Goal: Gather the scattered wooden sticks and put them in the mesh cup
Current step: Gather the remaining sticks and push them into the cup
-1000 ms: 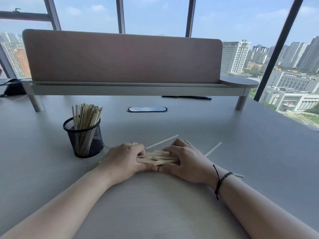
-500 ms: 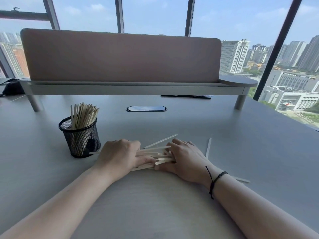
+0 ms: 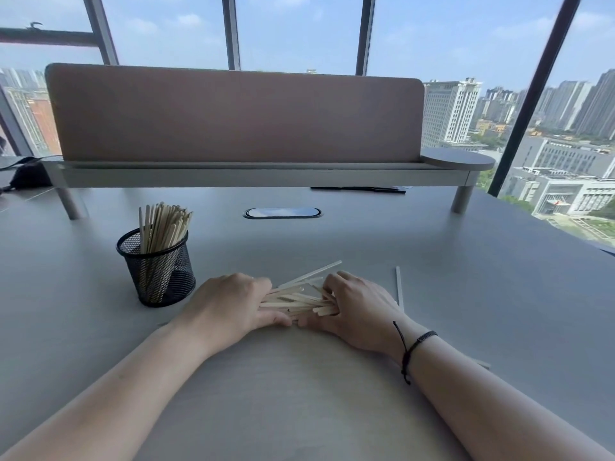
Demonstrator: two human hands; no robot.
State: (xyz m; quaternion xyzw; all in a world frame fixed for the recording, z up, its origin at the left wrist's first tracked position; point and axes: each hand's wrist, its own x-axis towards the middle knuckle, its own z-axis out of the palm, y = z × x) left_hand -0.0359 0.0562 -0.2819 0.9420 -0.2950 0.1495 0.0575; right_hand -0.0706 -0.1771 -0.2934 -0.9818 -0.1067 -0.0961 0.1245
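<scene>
A black mesh cup (image 3: 156,274) stands on the grey table, left of centre, with several wooden sticks upright in it. My left hand (image 3: 229,304) and my right hand (image 3: 352,311) press in from both sides on a bundle of wooden sticks (image 3: 296,299) lying on the table between them, fingers curled over its ends. One long stick (image 3: 311,273) juts out behind the bundle. A single stick (image 3: 399,287) lies loose just right of my right hand, and another stick end (image 3: 481,363) peeks out behind my right wrist.
A raised shelf with a pink divider panel (image 3: 233,114) spans the back of the table (image 3: 466,294). An oval cable port (image 3: 283,212) sits in the middle. Dark pens (image 3: 359,189) lie under the shelf. A black object (image 3: 26,176) rests far left.
My hands have squeezed the sticks into a tighter bundle. The loose stick to the right has swung from a slant to nearly straight away from me.
</scene>
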